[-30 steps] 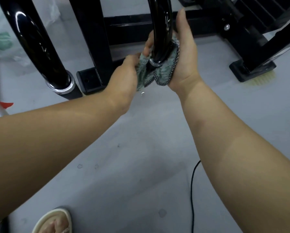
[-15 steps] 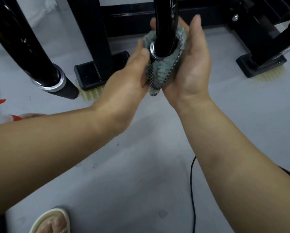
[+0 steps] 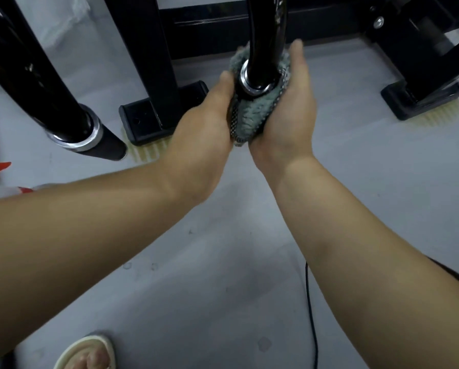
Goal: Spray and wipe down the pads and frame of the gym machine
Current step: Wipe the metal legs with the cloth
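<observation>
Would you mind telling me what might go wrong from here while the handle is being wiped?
The cloth is bunched round the lower end of the handle bar between the left hand and right hand; it may slide off the end, leaving the chrome ring unwiped. The black cable runs across the floor toward the person, so a step might snag it.

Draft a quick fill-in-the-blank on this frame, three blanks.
1. The left hand and right hand hold a ___ wrapped round the bar end.
2. The bar is coloured ___.
3. The cable lies on the ___.
Missing: cloth; black; floor.
</observation>
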`<state>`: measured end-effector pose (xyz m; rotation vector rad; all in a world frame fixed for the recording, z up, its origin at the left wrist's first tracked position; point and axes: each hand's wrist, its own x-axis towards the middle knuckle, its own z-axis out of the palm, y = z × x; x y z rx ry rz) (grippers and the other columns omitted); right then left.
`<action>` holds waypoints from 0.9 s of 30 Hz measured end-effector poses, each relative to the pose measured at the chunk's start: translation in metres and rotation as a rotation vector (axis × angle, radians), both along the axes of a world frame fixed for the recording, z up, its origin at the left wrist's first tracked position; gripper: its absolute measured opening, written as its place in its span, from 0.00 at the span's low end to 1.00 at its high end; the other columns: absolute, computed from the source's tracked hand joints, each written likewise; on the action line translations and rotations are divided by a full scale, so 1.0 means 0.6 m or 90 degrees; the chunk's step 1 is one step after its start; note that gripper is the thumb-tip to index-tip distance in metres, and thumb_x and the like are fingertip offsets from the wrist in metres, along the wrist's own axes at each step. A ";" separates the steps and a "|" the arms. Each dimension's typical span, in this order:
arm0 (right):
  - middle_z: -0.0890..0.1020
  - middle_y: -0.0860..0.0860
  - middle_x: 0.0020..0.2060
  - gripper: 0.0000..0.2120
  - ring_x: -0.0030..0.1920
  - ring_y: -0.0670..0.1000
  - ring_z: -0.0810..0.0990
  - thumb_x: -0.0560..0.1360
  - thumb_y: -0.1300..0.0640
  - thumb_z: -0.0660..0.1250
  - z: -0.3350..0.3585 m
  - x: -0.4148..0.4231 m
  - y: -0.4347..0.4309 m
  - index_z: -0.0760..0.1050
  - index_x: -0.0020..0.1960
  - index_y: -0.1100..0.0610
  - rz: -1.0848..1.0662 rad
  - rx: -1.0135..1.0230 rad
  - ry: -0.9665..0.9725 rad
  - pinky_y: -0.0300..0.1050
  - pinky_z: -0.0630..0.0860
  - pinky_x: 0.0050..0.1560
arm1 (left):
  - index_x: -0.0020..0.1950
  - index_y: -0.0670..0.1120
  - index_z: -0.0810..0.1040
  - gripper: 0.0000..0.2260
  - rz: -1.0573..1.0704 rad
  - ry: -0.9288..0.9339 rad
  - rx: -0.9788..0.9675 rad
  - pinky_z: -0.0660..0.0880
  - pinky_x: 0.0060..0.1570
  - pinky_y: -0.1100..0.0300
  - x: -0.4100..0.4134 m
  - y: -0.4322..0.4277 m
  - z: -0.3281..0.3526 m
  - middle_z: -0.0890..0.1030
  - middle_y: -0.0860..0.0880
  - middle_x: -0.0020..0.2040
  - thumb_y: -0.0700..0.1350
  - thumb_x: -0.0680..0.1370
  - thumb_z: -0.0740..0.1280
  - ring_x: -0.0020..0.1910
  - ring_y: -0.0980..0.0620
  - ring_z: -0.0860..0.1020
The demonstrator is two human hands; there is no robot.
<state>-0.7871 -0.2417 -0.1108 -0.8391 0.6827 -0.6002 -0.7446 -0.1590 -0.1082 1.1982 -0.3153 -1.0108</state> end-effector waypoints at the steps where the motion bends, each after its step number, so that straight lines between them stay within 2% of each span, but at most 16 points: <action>1: 0.82 0.52 0.42 0.21 0.49 0.51 0.81 0.81 0.47 0.52 -0.003 -0.004 0.001 0.78 0.48 0.59 -0.009 -0.041 0.001 0.49 0.75 0.60 | 0.69 0.49 0.71 0.20 -0.008 -0.036 -0.010 0.64 0.70 0.56 -0.004 0.006 0.000 0.76 0.55 0.65 0.54 0.82 0.50 0.65 0.60 0.73; 3: 0.83 0.50 0.44 0.20 0.51 0.49 0.81 0.82 0.48 0.51 -0.008 -0.005 0.007 0.78 0.50 0.57 -0.023 -0.095 0.030 0.47 0.74 0.62 | 0.72 0.53 0.67 0.24 -0.038 -0.082 0.023 0.61 0.71 0.56 0.002 0.009 -0.008 0.73 0.57 0.68 0.58 0.78 0.52 0.67 0.61 0.69; 6: 0.82 0.47 0.35 0.18 0.44 0.47 0.81 0.82 0.49 0.53 -0.037 0.019 -0.001 0.77 0.42 0.53 -0.021 -0.028 0.094 0.47 0.73 0.59 | 0.69 0.52 0.71 0.23 -0.049 0.005 0.116 0.66 0.66 0.58 0.022 -0.006 -0.022 0.77 0.56 0.63 0.59 0.81 0.49 0.63 0.58 0.73; 7: 0.82 0.48 0.36 0.18 0.45 0.49 0.81 0.81 0.48 0.53 -0.049 0.026 -0.004 0.77 0.43 0.54 -0.010 -0.012 0.129 0.49 0.74 0.60 | 0.69 0.51 0.71 0.22 -0.051 0.047 0.130 0.67 0.65 0.59 0.025 -0.012 -0.022 0.77 0.55 0.63 0.57 0.82 0.47 0.64 0.57 0.73; 9: 0.82 0.54 0.42 0.18 0.49 0.54 0.80 0.80 0.48 0.53 -0.064 0.037 -0.010 0.77 0.45 0.57 0.014 0.019 0.176 0.54 0.73 0.63 | 0.69 0.49 0.71 0.22 -0.037 0.087 0.120 0.64 0.69 0.58 0.024 -0.016 -0.025 0.75 0.53 0.67 0.55 0.83 0.45 0.67 0.56 0.71; 11: 0.80 0.56 0.41 0.17 0.47 0.57 0.79 0.79 0.51 0.54 -0.064 0.039 -0.011 0.76 0.42 0.59 0.020 0.052 0.185 0.56 0.74 0.61 | 0.69 0.49 0.70 0.21 -0.013 0.104 0.111 0.62 0.72 0.55 0.017 -0.021 -0.021 0.74 0.52 0.67 0.54 0.83 0.46 0.68 0.56 0.70; 15: 0.78 0.52 0.32 0.17 0.37 0.51 0.78 0.80 0.54 0.54 -0.038 0.014 -0.013 0.73 0.37 0.59 0.035 0.102 0.041 0.48 0.75 0.46 | 0.65 0.49 0.74 0.18 0.003 0.078 0.012 0.66 0.70 0.54 0.000 -0.005 -0.006 0.78 0.52 0.63 0.52 0.83 0.49 0.64 0.56 0.75; 16: 0.78 0.51 0.31 0.19 0.37 0.50 0.78 0.81 0.52 0.52 -0.033 0.008 -0.015 0.73 0.37 0.59 0.045 0.103 -0.008 0.47 0.76 0.47 | 0.65 0.49 0.73 0.18 0.002 0.054 -0.011 0.67 0.69 0.54 -0.001 0.000 0.000 0.78 0.52 0.62 0.52 0.83 0.49 0.63 0.56 0.75; 18: 0.80 0.51 0.33 0.22 0.40 0.50 0.79 0.82 0.47 0.50 -0.027 0.002 -0.012 0.75 0.41 0.59 0.059 0.074 -0.061 0.50 0.75 0.55 | 0.70 0.48 0.68 0.18 0.029 0.033 -0.043 0.70 0.66 0.53 -0.001 0.006 0.009 0.79 0.54 0.61 0.51 0.83 0.50 0.61 0.54 0.77; 19: 0.81 0.51 0.34 0.22 0.41 0.50 0.80 0.82 0.46 0.51 -0.026 0.005 -0.009 0.76 0.41 0.58 0.057 0.063 -0.053 0.50 0.74 0.58 | 0.70 0.50 0.67 0.17 0.066 0.047 -0.038 0.72 0.64 0.54 0.000 0.007 0.012 0.81 0.57 0.55 0.51 0.83 0.51 0.58 0.54 0.79; 21: 0.83 0.51 0.32 0.23 0.38 0.49 0.82 0.81 0.49 0.54 -0.034 0.017 -0.007 0.79 0.37 0.57 0.043 0.051 -0.013 0.48 0.76 0.54 | 0.61 0.51 0.72 0.12 0.145 0.082 0.025 0.77 0.56 0.57 0.012 0.000 0.010 0.81 0.57 0.43 0.51 0.83 0.53 0.49 0.54 0.80; 22: 0.82 0.51 0.31 0.24 0.35 0.49 0.82 0.81 0.51 0.54 -0.037 0.023 -0.008 0.79 0.33 0.57 0.044 0.044 0.003 0.47 0.77 0.49 | 0.54 0.51 0.74 0.11 0.157 0.094 0.083 0.77 0.53 0.58 0.019 -0.005 0.006 0.80 0.55 0.44 0.51 0.83 0.54 0.48 0.53 0.80; 23: 0.82 0.52 0.29 0.25 0.33 0.50 0.81 0.81 0.53 0.54 -0.041 0.028 -0.012 0.79 0.31 0.57 0.052 0.043 0.013 0.46 0.77 0.45 | 0.53 0.49 0.75 0.13 0.146 0.112 0.144 0.77 0.51 0.58 0.025 -0.009 0.000 0.80 0.51 0.48 0.52 0.83 0.53 0.50 0.52 0.80; 25: 0.80 0.55 0.27 0.22 0.30 0.52 0.79 0.79 0.56 0.55 -0.037 0.036 -0.024 0.78 0.31 0.61 0.080 0.051 0.036 0.44 0.76 0.39 | 0.60 0.44 0.76 0.19 0.084 0.143 0.215 0.72 0.56 0.57 0.033 -0.017 -0.010 0.80 0.48 0.56 0.54 0.82 0.52 0.56 0.50 0.77; 27: 0.79 0.56 0.27 0.20 0.29 0.54 0.78 0.79 0.56 0.55 -0.024 0.038 -0.038 0.76 0.34 0.63 0.108 0.034 0.057 0.44 0.75 0.36 | 0.58 0.43 0.76 0.18 0.068 0.125 0.232 0.67 0.59 0.56 0.033 -0.019 -0.012 0.79 0.49 0.57 0.53 0.82 0.52 0.58 0.51 0.74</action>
